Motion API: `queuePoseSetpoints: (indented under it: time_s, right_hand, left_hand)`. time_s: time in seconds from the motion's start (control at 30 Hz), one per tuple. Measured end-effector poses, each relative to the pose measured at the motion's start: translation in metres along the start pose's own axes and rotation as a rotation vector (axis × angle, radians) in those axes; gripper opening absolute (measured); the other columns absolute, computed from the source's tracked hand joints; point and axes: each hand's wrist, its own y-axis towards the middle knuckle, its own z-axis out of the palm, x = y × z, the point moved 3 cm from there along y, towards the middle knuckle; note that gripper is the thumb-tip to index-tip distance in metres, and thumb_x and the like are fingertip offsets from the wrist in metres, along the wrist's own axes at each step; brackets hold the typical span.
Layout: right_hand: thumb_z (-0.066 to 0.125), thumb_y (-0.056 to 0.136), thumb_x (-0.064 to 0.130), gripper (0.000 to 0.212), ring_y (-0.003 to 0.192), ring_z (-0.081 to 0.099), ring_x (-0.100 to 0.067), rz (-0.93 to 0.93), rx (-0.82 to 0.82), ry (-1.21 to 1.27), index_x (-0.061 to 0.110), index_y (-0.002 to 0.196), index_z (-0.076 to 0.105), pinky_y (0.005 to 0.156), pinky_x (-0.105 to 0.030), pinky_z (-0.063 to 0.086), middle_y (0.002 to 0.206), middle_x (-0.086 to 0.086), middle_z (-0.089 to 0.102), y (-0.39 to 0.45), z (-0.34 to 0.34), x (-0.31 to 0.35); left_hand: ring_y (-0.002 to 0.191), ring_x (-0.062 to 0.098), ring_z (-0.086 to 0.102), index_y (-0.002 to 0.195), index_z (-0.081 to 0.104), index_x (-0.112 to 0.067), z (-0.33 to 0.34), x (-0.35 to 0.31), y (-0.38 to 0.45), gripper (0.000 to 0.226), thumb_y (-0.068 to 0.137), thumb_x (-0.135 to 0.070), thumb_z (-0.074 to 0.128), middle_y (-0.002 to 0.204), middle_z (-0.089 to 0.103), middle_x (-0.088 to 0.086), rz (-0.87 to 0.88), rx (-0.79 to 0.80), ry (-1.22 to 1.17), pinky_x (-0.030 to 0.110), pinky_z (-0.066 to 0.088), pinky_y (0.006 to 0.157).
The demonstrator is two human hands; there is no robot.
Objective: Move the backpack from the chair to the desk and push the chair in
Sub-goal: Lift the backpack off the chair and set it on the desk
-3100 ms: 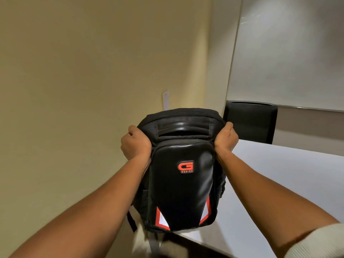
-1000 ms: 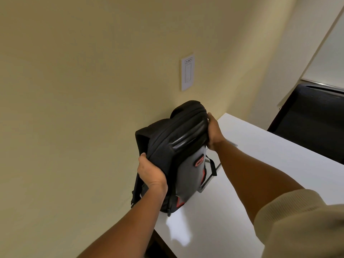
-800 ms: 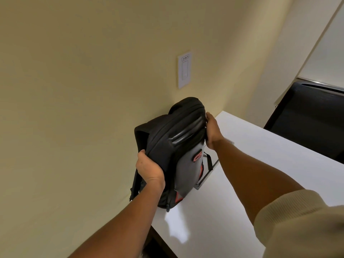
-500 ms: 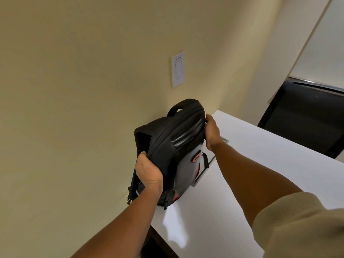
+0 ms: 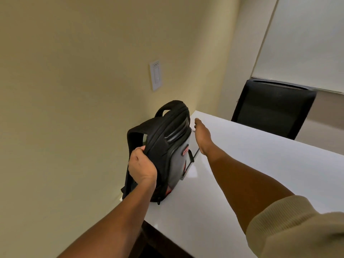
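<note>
Black backpack [image 5: 167,146] with a glossy grey front panel, small red logo patch and red trim low down, at 9 o'clock on a plain white desk [image 5: 251,164]. Black chair back [image 5: 273,108], finely meshed, at 1 o'clock of the backpack. Pale yellow-beige wall [image 5: 74,90], unpatterned, with a white switch plate [image 5: 155,75] at 11 o'clock. Ribbed cream sleeve [image 5: 297,229] at 5 o'clock. Off-white whiteboard [image 5: 307,38] at 1 o'clock.

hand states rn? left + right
Left hand: closed, gripping the backpack at its left side.
Right hand: open, fingers extended beside the backpack's top, holding nothing.
</note>
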Motion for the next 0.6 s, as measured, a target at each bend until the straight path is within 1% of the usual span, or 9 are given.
queuePoseSetpoints:
  time_s: [0.07, 0.13, 0.2, 0.27, 0.37, 0.43, 0.5, 0.6]
  right_hand:
    - [0.029, 0.108, 0.03, 0.046, 0.139, 0.039, -0.033, -0.068, -0.018, -0.091, 0.007, 0.146, 0.04, 0.113, -0.042, 0.031, 0.153, -0.015, 0.041, -0.021, -0.006, 0.002]
    - [0.033, 0.106, 0.03, 0.045, 0.136, 0.043, -0.032, -0.104, -0.042, -0.093, 0.006, 0.141, 0.047, 0.109, -0.039, 0.034, 0.148, -0.016, 0.047, -0.045, -0.012, -0.002]
    - [0.032, 0.105, 0.033, 0.045, 0.135, 0.044, -0.03, -0.122, -0.077, -0.161, 0.009, 0.14, 0.049, 0.109, -0.038, 0.034, 0.147, -0.013, 0.048, -0.068, -0.013, -0.008]
    - [0.03, 0.106, 0.038, 0.047, 0.138, 0.041, -0.029, -0.135, -0.111, -0.279, 0.014, 0.143, 0.045, 0.112, -0.039, 0.031, 0.152, -0.008, 0.043, -0.091, -0.014, -0.016]
    - [0.031, 0.105, 0.044, 0.052, 0.144, 0.034, -0.028, -0.157, -0.158, -0.367, 0.018, 0.15, 0.037, 0.116, -0.039, 0.026, 0.158, -0.005, 0.035, -0.129, -0.016, -0.029]
    - [0.033, 0.105, 0.044, 0.053, 0.147, 0.03, -0.027, -0.202, -0.186, -0.463, 0.018, 0.151, 0.034, 0.118, -0.04, 0.023, 0.16, -0.005, 0.032, -0.154, -0.018, -0.038]
    - [0.033, 0.105, 0.045, 0.055, 0.15, 0.022, -0.026, -0.242, -0.209, -0.559, 0.018, 0.153, 0.031, 0.12, -0.042, 0.019, 0.162, -0.004, 0.027, -0.178, -0.019, -0.045]
    - [0.031, 0.105, 0.044, 0.056, 0.152, 0.011, -0.023, -0.274, -0.206, -0.678, 0.017, 0.154, 0.029, 0.121, -0.042, 0.015, 0.164, -0.003, 0.021, -0.211, -0.021, -0.056]
  left_hand:
    - [0.092, 0.022, 0.06, 0.098, 0.072, -0.022, -0.008, -0.002, -0.002, 0.039, 0.095, -0.032, 0.035, 0.092, 0.068, -0.002, 0.08, 0.067, 0.074, 0.035, 0.047, 0.082]
    - [0.096, 0.018, 0.059, 0.11, 0.071, -0.021, -0.019, -0.004, -0.007, 0.037, 0.098, -0.031, 0.037, 0.099, 0.068, -0.006, 0.209, 0.15, 0.162, 0.033, 0.046, 0.088]
    - [0.103, 0.02, 0.061, 0.121, 0.067, -0.022, -0.032, -0.004, -0.007, 0.038, 0.099, -0.032, 0.038, 0.11, 0.07, -0.001, 0.361, 0.226, 0.296, 0.038, 0.047, 0.096]
    - [0.107, 0.026, 0.061, 0.127, 0.062, -0.023, -0.045, -0.001, -0.003, 0.04, 0.097, -0.036, 0.039, 0.115, 0.069, 0.005, 0.435, 0.29, 0.416, 0.044, 0.047, 0.098]
    - [0.112, 0.03, 0.06, 0.136, 0.054, -0.02, -0.068, 0.002, -0.005, 0.051, 0.093, -0.041, 0.035, 0.121, 0.067, 0.012, 0.469, 0.366, 0.531, 0.048, 0.045, 0.101]
    - [0.123, 0.03, 0.055, 0.138, 0.052, -0.013, -0.083, 0.0, -0.015, 0.049, 0.096, -0.034, 0.037, 0.132, 0.061, 0.014, 0.534, 0.402, 0.555, 0.048, 0.04, 0.106]
    - [0.135, 0.027, 0.044, 0.138, 0.051, -0.008, -0.097, -0.001, -0.025, 0.047, 0.098, -0.028, 0.036, 0.143, 0.051, 0.014, 0.618, 0.445, 0.596, 0.047, 0.032, 0.113]
    - [0.144, 0.024, 0.029, 0.142, 0.045, -0.005, -0.11, -0.003, -0.044, 0.049, 0.1, -0.027, 0.032, 0.153, 0.037, 0.014, 0.724, 0.519, 0.699, 0.045, 0.019, 0.119]
